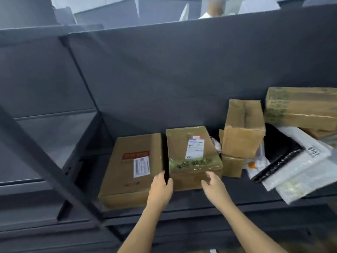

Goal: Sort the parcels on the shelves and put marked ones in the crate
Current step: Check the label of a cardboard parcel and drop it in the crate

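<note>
So the taped box (193, 157) sits mid-shelf (200, 202), snug against the plain box (131, 170) on its left, with the small boxes (240, 136) just beside it on the right. Left hand (161, 184) has its fingers poked into the gap between the two big ones and its thumb at the front corner. Can't tell if it's actually squeezing yet. Right hand (212, 181) is loose and spread at the front face, holding nothing as far as I can see.

My take: get the right hand round the other front corner so both sides are pinned, then slide it straight toward you rather than lifting, since the tape looks slick and the neighbour is tight. Check the label (195, 149) for a mark before deciding, it's too blurry to read here. Crate isn't in shot, so plan the turn
</note>
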Demonstrator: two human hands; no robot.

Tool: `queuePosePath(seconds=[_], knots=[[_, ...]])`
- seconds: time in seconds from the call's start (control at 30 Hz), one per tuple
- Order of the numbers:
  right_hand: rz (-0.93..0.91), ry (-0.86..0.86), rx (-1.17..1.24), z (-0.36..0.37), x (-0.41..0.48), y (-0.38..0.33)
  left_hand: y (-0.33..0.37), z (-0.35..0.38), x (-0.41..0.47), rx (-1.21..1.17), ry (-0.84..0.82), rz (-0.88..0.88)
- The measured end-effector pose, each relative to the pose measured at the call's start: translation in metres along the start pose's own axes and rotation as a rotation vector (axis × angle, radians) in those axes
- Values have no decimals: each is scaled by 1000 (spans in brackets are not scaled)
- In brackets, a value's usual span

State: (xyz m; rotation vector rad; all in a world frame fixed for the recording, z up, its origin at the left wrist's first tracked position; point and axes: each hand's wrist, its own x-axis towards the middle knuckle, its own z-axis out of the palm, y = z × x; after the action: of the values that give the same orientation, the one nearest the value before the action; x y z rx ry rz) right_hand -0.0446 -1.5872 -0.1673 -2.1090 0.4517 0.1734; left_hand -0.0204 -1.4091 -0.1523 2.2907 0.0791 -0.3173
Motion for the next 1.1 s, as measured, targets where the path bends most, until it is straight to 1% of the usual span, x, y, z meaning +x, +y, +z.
queuePosePath(seconds=[0.13, 0.3, 0.4, 0.5, 0.57, 0.7, 0.77, 0.87, 0.97, 1.1], knots=[[23, 68, 0, 12, 20, -8, -7, -7, 32, -2, -57, -9], [110, 197, 19, 9, 47, -1, -11, 2, 59, 1, -118, 25], [171, 261, -63, 5, 58, 4, -12, 9, 70, 17, -146, 4], [231, 292, -40, -2, 72, 12, -8, 16, 85, 21, -183, -12], [233, 275, 35, -9, 82, 15, -4, 19, 94, 21, -174, -35], [258, 127, 139, -16, 93, 15, -3, 24, 100, -33, -176, -72], [274, 104, 166, -18, 96, 19, -4, 25, 104, -84, -201, -105], [301, 78, 230, -23, 102, 24, -4, 31, 110, -140, -193, -121], [244, 47, 217, -28, 106, 23, -2, 35, 115, -265, -191, -130], [230, 0, 241, -34, 115, 21, 5, 38, 121, -395, -165, -245]])
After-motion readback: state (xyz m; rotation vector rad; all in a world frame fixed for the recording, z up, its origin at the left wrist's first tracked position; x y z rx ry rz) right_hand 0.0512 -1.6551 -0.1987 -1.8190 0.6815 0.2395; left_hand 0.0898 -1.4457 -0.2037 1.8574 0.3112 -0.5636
